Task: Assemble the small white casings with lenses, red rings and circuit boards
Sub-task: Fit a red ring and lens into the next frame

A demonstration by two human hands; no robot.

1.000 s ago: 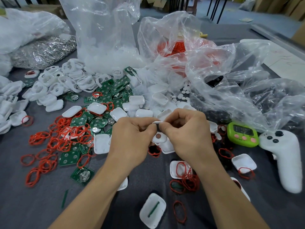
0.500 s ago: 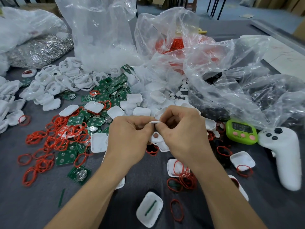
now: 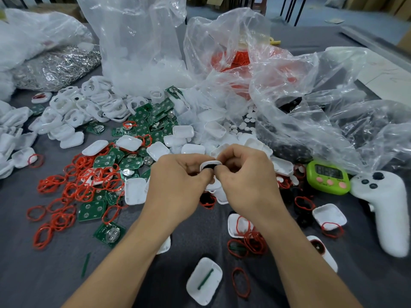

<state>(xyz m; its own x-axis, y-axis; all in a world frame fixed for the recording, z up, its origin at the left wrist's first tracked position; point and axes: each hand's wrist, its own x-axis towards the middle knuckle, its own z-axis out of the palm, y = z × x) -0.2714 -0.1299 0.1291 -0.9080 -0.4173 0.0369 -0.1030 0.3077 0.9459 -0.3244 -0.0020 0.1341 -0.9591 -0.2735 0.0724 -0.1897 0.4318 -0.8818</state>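
Note:
My left hand (image 3: 178,185) and my right hand (image 3: 246,181) meet above the middle of the grey table. Together they pinch one small white casing (image 3: 210,164) with a dark opening between thumbs and fingertips. Red rings (image 3: 84,185) lie scattered to the left among green circuit boards (image 3: 142,127). Loose white casings (image 3: 133,191) sit around and under my hands. Small white round lenses (image 3: 246,122) are piled beyond my right hand.
Clear plastic bags (image 3: 289,103) of parts crowd the back and right. A green timer (image 3: 327,177) and a white controller (image 3: 387,210) lie at the right. A casing with a green stick (image 3: 204,281) sits near the front edge. A silver parts bag (image 3: 55,67) is at back left.
The casing between my fingers has turned so its dark opening and rim show more plainly. Both hands stay together at the same spot.

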